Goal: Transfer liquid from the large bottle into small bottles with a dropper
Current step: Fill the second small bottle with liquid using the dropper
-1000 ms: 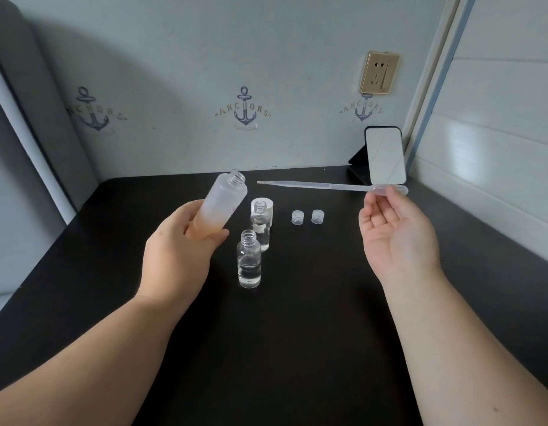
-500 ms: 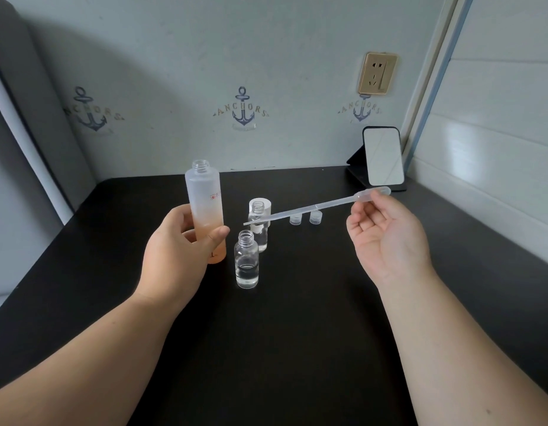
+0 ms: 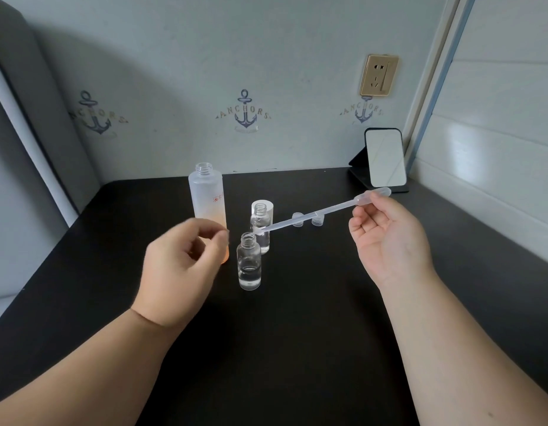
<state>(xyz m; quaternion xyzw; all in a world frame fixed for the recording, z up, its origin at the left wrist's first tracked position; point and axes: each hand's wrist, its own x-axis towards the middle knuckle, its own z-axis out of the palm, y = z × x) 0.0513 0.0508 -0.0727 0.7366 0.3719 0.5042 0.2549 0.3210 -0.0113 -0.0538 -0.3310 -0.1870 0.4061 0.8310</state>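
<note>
The large frosted bottle, uncapped and orange at its base, stands upright on the black table. My left hand hovers just in front of it with fingers loosely curled, holding nothing. My right hand pinches the bulb of a clear plastic dropper. The dropper slants down to the left, its tip just above the mouth of the near small bottle, which holds a little clear liquid. A second small open bottle stands right behind it.
A white cap stands behind the far small bottle. Two small clear caps lie beyond the dropper. A phone-like mirror on a stand leans at the back right by the wall. A wall socket is above.
My left hand set the large bottle upright on the table and let go of it. My right hand lowered the dropper's tip toward the near small bottle.
</note>
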